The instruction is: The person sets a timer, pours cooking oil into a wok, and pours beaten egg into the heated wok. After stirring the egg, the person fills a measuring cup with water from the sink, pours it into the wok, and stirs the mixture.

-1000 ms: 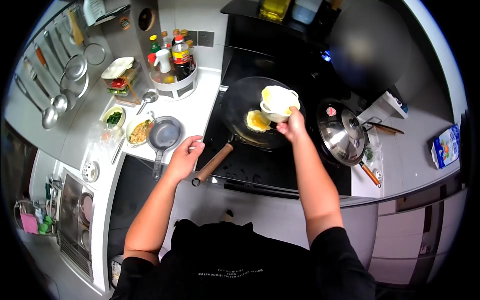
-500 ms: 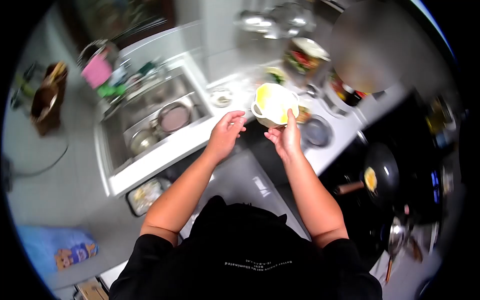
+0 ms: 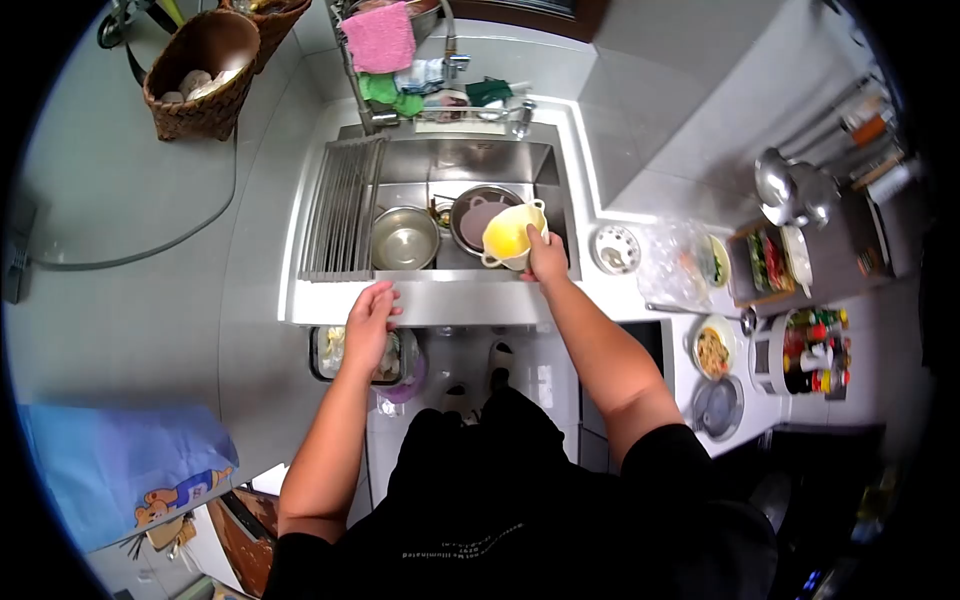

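Observation:
My right hand (image 3: 545, 257) grips the rim of a pale two-handled bowl (image 3: 517, 236) and holds it over the right part of the sink (image 3: 463, 157). Yellow residue, like beaten egg, coats the bowl's inside, and the bowl is tilted. Below it, partly covered, sits a round metal pan (image 3: 470, 207) with a pinkish-grey inside. To its left in the basin stands a steel pot (image 3: 405, 240) that looks to hold liquid. My left hand (image 3: 372, 322) is empty, fingers loosely stretched, just in front of the counter's front edge.
A roll-up drying rack (image 3: 340, 210) covers the sink's left end. The faucet (image 3: 377, 118) and cloths (image 3: 380, 40) are behind. To the right stand a food dish (image 3: 713, 352), a plastic bag (image 3: 675, 265) and a bottle rack (image 3: 770, 355). A scrap bin (image 3: 325, 355) hangs below the counter.
My view has turned left from the stove side to the sink. The bowl, still in my right hand, has moved from beside the counter to above the sink. My left hand stays empty.

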### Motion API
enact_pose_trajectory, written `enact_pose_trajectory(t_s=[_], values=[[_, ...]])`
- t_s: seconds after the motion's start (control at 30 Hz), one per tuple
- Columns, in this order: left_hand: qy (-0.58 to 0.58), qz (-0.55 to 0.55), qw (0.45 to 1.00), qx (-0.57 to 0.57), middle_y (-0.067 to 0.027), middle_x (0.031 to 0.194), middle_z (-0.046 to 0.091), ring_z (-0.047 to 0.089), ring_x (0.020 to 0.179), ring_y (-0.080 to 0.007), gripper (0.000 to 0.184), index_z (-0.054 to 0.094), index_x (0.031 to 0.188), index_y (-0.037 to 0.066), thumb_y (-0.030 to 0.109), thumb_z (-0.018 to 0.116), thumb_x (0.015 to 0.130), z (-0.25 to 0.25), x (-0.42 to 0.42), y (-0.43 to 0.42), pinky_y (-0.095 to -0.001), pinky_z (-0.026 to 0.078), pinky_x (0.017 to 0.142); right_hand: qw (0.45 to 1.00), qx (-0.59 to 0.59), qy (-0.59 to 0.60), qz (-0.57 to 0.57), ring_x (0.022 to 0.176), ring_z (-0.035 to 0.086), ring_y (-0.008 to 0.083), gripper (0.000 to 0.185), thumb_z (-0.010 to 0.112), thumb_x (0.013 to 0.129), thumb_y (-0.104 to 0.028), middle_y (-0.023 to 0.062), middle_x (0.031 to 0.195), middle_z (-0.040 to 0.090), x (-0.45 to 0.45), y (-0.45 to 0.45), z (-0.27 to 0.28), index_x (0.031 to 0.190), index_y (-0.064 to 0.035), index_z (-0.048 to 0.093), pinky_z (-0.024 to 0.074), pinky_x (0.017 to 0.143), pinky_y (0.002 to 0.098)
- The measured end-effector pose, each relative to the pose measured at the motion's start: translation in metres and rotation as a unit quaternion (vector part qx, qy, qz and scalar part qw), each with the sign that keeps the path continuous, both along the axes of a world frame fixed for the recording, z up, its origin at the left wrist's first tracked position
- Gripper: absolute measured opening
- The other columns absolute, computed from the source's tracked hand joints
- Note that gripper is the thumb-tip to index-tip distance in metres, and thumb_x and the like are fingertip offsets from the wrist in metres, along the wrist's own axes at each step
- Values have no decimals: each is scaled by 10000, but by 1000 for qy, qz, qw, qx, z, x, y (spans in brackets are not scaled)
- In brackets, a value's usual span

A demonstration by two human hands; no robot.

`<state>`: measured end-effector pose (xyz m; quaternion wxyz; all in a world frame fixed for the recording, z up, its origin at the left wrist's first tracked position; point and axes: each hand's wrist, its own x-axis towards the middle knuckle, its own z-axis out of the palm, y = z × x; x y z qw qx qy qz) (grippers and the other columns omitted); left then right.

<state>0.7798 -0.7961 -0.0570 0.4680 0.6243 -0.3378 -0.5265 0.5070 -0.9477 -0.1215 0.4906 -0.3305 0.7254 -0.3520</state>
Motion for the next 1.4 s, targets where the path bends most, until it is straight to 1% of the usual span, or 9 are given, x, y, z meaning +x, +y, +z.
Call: enact_pose_trajectory(t_s=[0.1,0.17,0.23,0.43,0.57,0.77,0.9,1.07,1.4], values=[[-1,55,998,23,-42,1078,601,565,873,-110,296,529,1195,66,230,483,953,-9,8,-5,-246,442,729,982,44,158,95,782,656,322,774,606,766,-560,230,1108,586,-2,-51,-21,1310,-43,418,550,486,344],[-19,76,996,42,-44,1080,600,567,876,-114,324,517,1205,69,266,497,949,-12,7,-13,-255,443,735,949,47,267,159,1016,594,338,785,601,760,-567,248,1160,547,-7,-92,-63,1330,-63,406,530,799,390],[-36,92,993,62,-45,1081,599,571,879,-119,342,510,1210,70,289,505,946,-16,5,-23,-262,444,740,911,81,342,215,1129,519,364,799,629,754,-536,269,1242,457,1,-116,-58,1361,-84,373,467,916,412],[-82,85,988,96,-47,1106,578,574,922,-151,358,484,1231,62,280,507,948,-15,-14,-64,-283,448,779,891,48,356,279,1141,502,397,865,688,730,-479,275,1302,348,21,-160,-117,1406,-101,303,469,916,416],[-80,58,991,94,-52,1118,571,571,935,-159,357,479,1236,61,269,506,947,-18,-25,-88,-291,450,790,903,-53,351,242,1083,522,400,879,711,730,-423,236,1256,452,29,-153,-200,1421,-99,275,453,920,418],[-46,-30,997,53,-7,1067,596,562,867,-103,312,535,1190,107,311,499,957,-22,-57,-138,-252,435,748,988,-52,30,143,1009,581,342,621,676,776,-344,212,1118,594,-2,-108,-97,1291,-53,488,452,888,414],[12,-200,980,11,-12,1058,598,559,852,-89,299,527,1201,63,235,489,959,-25,-122,-182,-224,426,719,978,-170,-24,119,794,619,138,382,624,864,-314,72,889,660,-60,-76,-17,1102,-15,618,491,700,269],[52,-434,899,-43,-30,1058,598,567,867,-107,301,528,1194,49,213,508,942,-21,-225,-195,-230,430,727,975,-199,86,-50,795,626,184,279,610,878,-235,132,896,675,-149,39,55,1068,-33,635,490,729,291],[-55,-683,713,-149,-104,1138,606,590,1001,-175,347,540,1192,25,231,543,913,-47,-380,-121,-285,460,828,916,-92,182,-345,745,603,161,407,625,855,-285,72,900,639,-229,226,8,1167,-27,576,491,706,296]])
